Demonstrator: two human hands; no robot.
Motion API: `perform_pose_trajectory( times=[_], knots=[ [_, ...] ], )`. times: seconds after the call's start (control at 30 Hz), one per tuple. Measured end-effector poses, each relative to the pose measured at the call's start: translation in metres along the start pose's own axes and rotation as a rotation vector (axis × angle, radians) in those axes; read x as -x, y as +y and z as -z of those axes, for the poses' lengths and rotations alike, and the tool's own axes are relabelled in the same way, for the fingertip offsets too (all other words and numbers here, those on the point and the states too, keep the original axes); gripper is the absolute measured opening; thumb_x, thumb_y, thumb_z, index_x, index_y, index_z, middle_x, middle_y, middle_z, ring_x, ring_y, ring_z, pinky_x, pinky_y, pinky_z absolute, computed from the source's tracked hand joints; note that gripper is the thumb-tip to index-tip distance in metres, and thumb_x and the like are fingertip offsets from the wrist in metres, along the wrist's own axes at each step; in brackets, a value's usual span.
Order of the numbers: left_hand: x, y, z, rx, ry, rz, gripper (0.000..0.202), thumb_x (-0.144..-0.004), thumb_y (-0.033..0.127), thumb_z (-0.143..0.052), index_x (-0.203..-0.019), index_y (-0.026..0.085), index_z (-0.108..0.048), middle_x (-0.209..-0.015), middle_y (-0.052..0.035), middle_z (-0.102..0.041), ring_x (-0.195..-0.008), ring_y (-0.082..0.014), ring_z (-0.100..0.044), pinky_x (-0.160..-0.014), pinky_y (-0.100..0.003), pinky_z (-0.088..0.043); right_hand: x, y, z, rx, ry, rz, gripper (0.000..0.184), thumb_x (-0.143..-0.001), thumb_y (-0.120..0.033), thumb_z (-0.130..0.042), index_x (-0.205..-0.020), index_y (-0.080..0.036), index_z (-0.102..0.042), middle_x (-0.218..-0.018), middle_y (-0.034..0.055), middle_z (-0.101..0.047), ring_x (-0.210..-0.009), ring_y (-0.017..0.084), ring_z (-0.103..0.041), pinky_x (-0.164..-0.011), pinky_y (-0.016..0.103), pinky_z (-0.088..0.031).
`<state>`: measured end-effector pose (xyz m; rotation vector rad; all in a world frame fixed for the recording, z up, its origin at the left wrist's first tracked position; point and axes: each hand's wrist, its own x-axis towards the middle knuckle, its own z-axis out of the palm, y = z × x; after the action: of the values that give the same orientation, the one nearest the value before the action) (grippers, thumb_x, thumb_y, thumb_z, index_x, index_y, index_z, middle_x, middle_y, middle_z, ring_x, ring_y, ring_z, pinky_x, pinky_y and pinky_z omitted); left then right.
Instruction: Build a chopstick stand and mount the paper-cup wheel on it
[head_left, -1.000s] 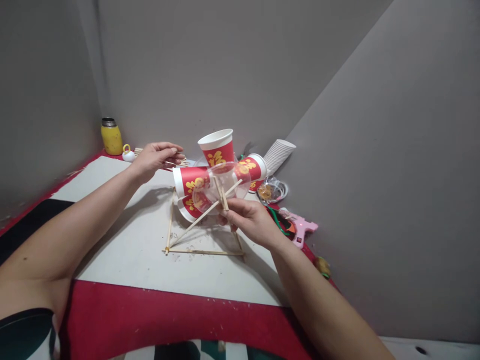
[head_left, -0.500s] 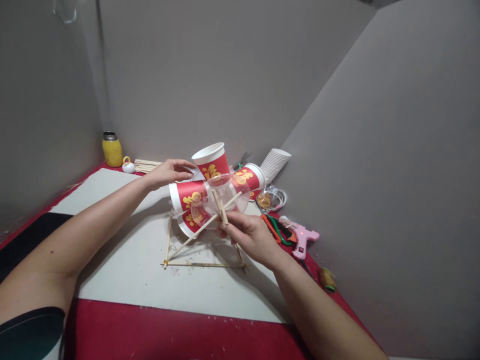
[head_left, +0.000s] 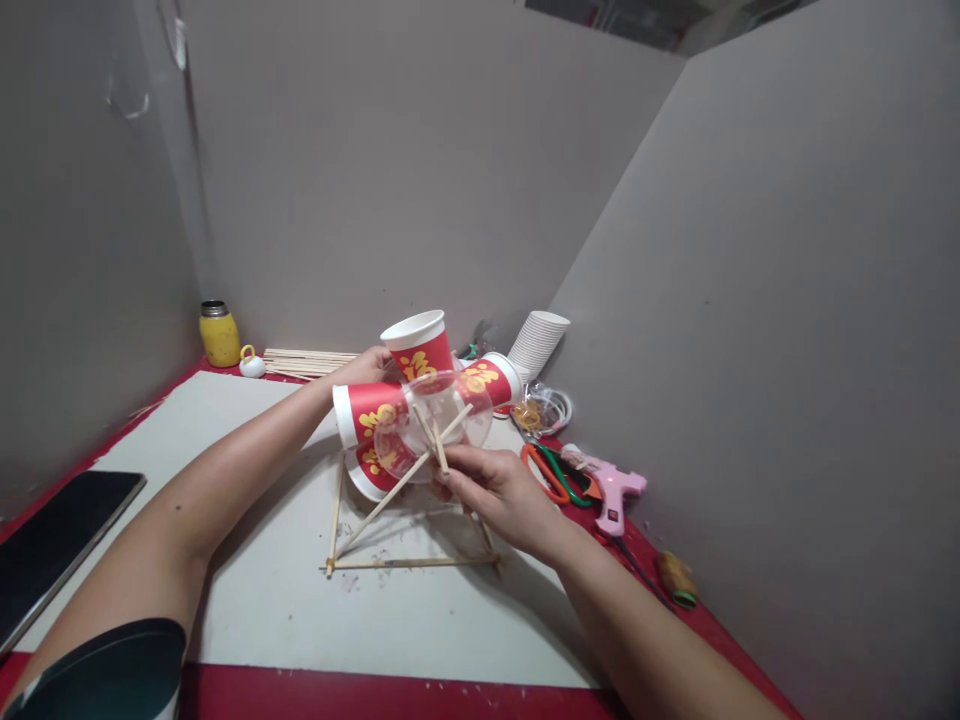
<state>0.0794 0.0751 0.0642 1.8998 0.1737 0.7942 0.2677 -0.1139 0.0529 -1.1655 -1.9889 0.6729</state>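
A wheel of red-and-white paper cups (head_left: 373, 410) with gold characters is joined to clear plastic discs (head_left: 480, 425). It sits in a frame of thin wooden sticks (head_left: 386, 500), whose base rests on the white board (head_left: 262, 590). My right hand (head_left: 495, 490) is closed on the near side of the frame, thumb and fingers pinching a wooden stick where the sticks cross in front of the disc. Behind the upper cup reaches my left hand (head_left: 371, 366); the cup hides its fingers, so I cannot see what they touch.
At the right lie a pink glue gun (head_left: 615, 490), orange-and-green handled tools (head_left: 559, 475) and a thread spool (head_left: 677, 578). Stacked cups (head_left: 537, 343), bagged rubber bands (head_left: 529, 415), wooden sticks (head_left: 307, 362) and a yellow bottle (head_left: 218, 335) stand farther back. A phone (head_left: 60, 540) lies left.
My left hand has moved farther behind the cups, its fingers now hidden. My right hand keeps its pinch at the stick crossing. The view has tilted up, showing more of the phone.
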Motion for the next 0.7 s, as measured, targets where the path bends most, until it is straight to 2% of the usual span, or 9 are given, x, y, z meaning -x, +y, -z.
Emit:
perform_pose_trajectory(
  times=[0.1,0.17,0.33,0.43,0.6,0.7],
  knots=[
    [0.000,0.006,-0.004,0.026,-0.048,-0.004,0.055,-0.070,0.043,-0.089,-0.115,0.016,-0.075,-0.115,-0.0161,-0.077,-0.110,-0.0320,-0.071,-0.099,-0.048,-0.054,0.000,0.000,0.000,0.006,0.004,0.017,0.023,-0.095,-0.030,-0.053,-0.086,-0.018,-0.070,-0.069,0.0013,-0.064,-0.064,0.013,-0.057,-0.058,0.022,-0.044],
    [0.003,0.010,-0.007,0.034,-0.040,-0.005,0.058,-0.067,0.042,-0.091,-0.116,0.017,-0.075,-0.116,-0.0161,-0.076,-0.112,-0.0330,-0.070,-0.101,-0.049,-0.053,0.000,0.000,0.000,0.010,0.003,0.022,0.023,-0.095,-0.029,-0.053,-0.083,-0.018,-0.070,-0.070,0.0016,-0.065,-0.064,0.013,-0.057,-0.058,0.022,-0.044],
    [0.010,0.024,-0.020,0.005,0.066,0.012,0.043,-0.065,0.038,-0.091,-0.100,0.018,-0.078,-0.104,-0.0148,-0.078,-0.101,-0.0339,-0.072,-0.091,-0.049,-0.056,0.001,0.001,0.001,0.007,0.001,0.038,0.020,-0.095,-0.027,-0.054,-0.087,-0.019,-0.071,-0.072,0.0017,-0.067,-0.065,0.013,-0.059,-0.059,0.023,-0.046],
    [0.011,0.030,-0.030,0.025,0.135,0.036,0.042,-0.066,0.041,-0.090,-0.100,0.018,-0.077,-0.099,-0.0120,-0.078,-0.100,-0.0327,-0.071,-0.090,-0.047,-0.057,0.001,0.001,0.002,0.013,-0.001,0.053,0.020,-0.095,-0.025,-0.054,-0.089,-0.019,-0.073,-0.073,0.0018,-0.069,-0.066,0.013,-0.061,-0.060,0.023,-0.047],
    [0.016,0.029,-0.039,0.109,0.163,0.054,0.051,-0.066,0.045,-0.089,-0.108,0.020,-0.075,-0.110,-0.0091,-0.077,-0.108,-0.0344,-0.069,-0.092,-0.045,-0.057,0.001,0.001,0.002,0.015,0.004,0.091,0.021,-0.094,-0.020,-0.053,-0.096,-0.019,-0.074,-0.073,0.0005,-0.070,-0.064,0.012,-0.061,-0.059,0.022,-0.047],
    [0.020,0.024,-0.037,0.119,0.189,0.138,0.055,-0.061,0.048,-0.091,-0.105,0.020,-0.073,-0.107,-0.0087,-0.077,-0.111,-0.0358,-0.068,-0.094,-0.046,-0.057,0.001,0.001,0.002,0.027,0.021,0.116,0.020,-0.094,-0.018,-0.053,-0.093,-0.019,-0.073,-0.073,0.0003,-0.070,-0.066,0.012,-0.061,-0.061,0.022,-0.047]
  ],
)
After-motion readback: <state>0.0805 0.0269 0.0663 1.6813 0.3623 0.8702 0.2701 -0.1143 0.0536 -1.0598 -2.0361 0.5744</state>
